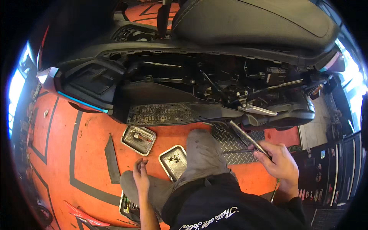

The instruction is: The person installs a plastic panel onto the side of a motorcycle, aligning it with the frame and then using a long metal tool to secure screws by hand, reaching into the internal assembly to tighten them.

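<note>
My right hand [281,163] is closed round the lower end of a long, slim metal tool [245,135]. Its far end points up and left toward the scooter's underside; its exact kind is hard to make out. Near my bent knee, my left hand [141,177] hangs with loosely curled fingers slightly apart and nothing visible in them. Before me stands a dark scooter [165,92] with its side uncovered, baring frame tubes and black parts. A silver folded footrest [258,110] sits on its lower side, just above the tool's tip.
Two metal trays lie on the orange floor, one with assorted small parts [129,146], the other with dark screws [162,158]. A dark trim strip [112,161] lies left of them. Lower left is a red panel [86,215]. A black tool cabinet [326,172] stands right.
</note>
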`<state>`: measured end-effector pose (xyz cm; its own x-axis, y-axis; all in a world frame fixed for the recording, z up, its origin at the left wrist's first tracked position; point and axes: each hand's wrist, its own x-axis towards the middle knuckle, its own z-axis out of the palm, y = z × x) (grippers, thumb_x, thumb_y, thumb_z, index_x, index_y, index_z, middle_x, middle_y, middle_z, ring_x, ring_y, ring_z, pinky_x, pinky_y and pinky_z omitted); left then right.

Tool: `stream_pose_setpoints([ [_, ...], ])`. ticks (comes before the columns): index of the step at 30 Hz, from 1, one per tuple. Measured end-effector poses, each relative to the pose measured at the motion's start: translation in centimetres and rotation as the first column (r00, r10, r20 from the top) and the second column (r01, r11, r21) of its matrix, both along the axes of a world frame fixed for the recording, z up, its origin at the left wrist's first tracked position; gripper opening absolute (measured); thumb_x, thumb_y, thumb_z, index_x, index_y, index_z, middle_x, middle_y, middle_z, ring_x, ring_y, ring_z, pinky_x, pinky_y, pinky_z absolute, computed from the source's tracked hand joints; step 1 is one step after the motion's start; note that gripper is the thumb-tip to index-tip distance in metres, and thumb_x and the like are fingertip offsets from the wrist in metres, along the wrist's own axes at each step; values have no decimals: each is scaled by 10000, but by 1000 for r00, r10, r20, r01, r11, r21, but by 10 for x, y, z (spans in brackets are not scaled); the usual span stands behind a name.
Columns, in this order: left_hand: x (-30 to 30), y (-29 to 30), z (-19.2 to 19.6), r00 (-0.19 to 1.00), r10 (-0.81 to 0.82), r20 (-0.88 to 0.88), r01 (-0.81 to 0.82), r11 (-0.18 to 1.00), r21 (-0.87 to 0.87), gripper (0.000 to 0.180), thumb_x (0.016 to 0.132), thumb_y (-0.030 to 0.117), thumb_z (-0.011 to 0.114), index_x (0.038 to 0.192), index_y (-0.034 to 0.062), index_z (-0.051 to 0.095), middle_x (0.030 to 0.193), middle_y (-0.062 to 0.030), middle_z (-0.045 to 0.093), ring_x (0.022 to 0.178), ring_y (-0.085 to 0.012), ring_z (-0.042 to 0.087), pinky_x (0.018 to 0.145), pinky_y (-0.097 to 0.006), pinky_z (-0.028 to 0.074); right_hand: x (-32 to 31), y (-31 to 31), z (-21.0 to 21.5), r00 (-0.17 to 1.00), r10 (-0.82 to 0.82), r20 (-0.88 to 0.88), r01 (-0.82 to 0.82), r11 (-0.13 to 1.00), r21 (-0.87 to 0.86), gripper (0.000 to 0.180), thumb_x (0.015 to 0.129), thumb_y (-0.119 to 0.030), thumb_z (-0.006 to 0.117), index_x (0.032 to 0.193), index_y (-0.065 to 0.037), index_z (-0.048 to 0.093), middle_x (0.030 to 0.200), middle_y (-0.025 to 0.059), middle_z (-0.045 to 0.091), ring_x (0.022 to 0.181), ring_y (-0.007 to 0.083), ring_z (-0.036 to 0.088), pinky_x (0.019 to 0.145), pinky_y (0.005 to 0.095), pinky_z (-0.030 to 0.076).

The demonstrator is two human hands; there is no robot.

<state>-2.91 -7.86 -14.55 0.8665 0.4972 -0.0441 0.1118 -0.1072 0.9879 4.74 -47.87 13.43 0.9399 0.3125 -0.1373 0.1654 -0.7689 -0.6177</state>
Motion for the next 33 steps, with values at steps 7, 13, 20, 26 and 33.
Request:
stream_pose_setpoints([
  [7,196,-65,-3,888,-453,-77,394,663,637,757,956,368,620,1495,-53,296,1512,-331,313,1416,-479,286,1163,-533,247,-28,-102,-166,964,-261,56,255,839,-480,175,917,-213,595,926,-48,655,783,228,663,755,434,655,652,500,520],
  [13,225,-66,-38,846,-394,-360,484,285,827,1008,881,585,594,1548,-32,156,1579,-352,70,1460,-547,46,1169,-646,61,-17,-124,-368,923,-359,-139,117,605,-788,205,877,-182,590,1006,-41,664,928,159,725,849,391,704,685,427,584],
  [20,226,-68,-34,849,-366,-380,478,231,847,1000,890,576,592,1537,-57,167,1568,-373,86,1458,-552,52,1165,-650,74,-23,-164,-513,938,-281,-203,0,587,-810,209,879,-171,594,1035,-63,681,1004,174,708,908,373,692,779,496,563],
  [26,230,-67,-26,802,-357,-478,558,163,814,1107,826,515,708,1542,-54,84,1549,-403,78,1447,-569,66,1171,-637,73,-23,-161,-532,922,-372,-110,159,621,-767,212,863,-170,605,1035,-61,666,1032,194,682,948,383,667,815,499,543],
  [33,241,-61,-54,887,-389,-248,274,12,962,1126,699,473,816,1539,9,225,1559,-280,269,1433,-485,263,1170,-608,215,-29,-149,-514,911,-412,25,339,713,-614,222,845,-170,618,1034,-59,648,1065,218,651,995,395,637,858,502,520],
])
